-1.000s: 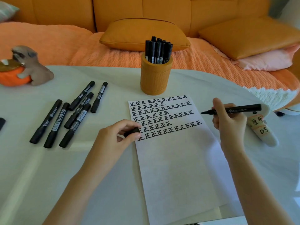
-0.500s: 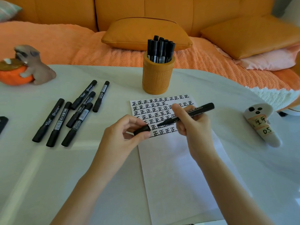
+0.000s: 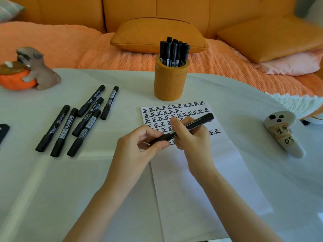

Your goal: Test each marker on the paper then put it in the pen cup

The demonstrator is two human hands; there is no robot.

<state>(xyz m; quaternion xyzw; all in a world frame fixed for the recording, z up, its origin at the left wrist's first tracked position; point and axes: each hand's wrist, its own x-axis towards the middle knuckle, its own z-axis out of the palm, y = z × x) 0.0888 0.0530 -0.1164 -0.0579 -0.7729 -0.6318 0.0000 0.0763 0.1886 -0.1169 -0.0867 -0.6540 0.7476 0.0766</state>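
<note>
Both your hands meet above the paper (image 3: 201, 180), mid-counter (image 3: 52, 189). Your right hand (image 3: 190, 137) has its fingers curled round the black marker (image 3: 201, 122); your left hand (image 3: 138, 147) pinches the cap (image 3: 158, 139) at the marker's tip end. Six loose markers (image 3: 88, 116) lie toward the left edge; the pen cup (image 3: 171, 82) stands near the far edge.

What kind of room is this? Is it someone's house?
Probably a living room at home: an orange sofa with cushions stands behind the white table, and a small dog figurine sits on the table.
</note>
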